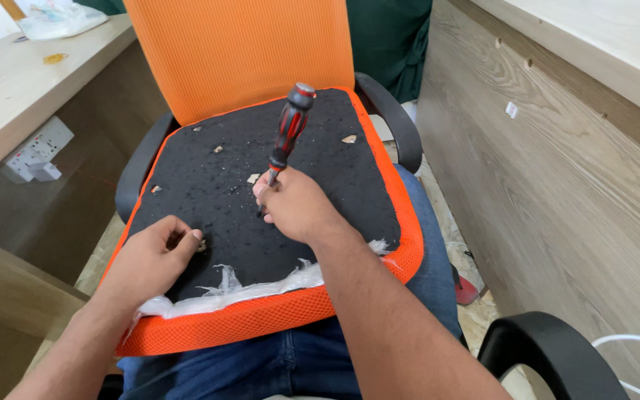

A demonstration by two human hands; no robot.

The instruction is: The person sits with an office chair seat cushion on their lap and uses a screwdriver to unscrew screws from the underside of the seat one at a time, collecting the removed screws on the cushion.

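A person seated in blue jeans works on an upturned orange office-chair seat [275, 315] that rests across the lap, its black fabric underside facing up and torn white plastic wrap [224, 292] bunched along the near edge. At left, the left hand [150, 259] lies on the black panel with fingers curled loosely inward, pinning the seat near a small fitting; whether anything sits under the fingertips cannot be told. Toward the middle, the right hand [298, 207] is closed around the lower shaft of a red-and-black screwdriver [288, 130], which stands nearly upright with its tip against the panel. The seat looks broad, light and padded at the rim but stiff through its base, so it seems best steadied by a flat palm or gripped at the mesh edge. The screwdriver's ribbed handle appears to offer the surer grip than its thin metal shaft. At right, a wood-grain desk panel [557, 192] and a black armrest [550, 348] frame the scene.
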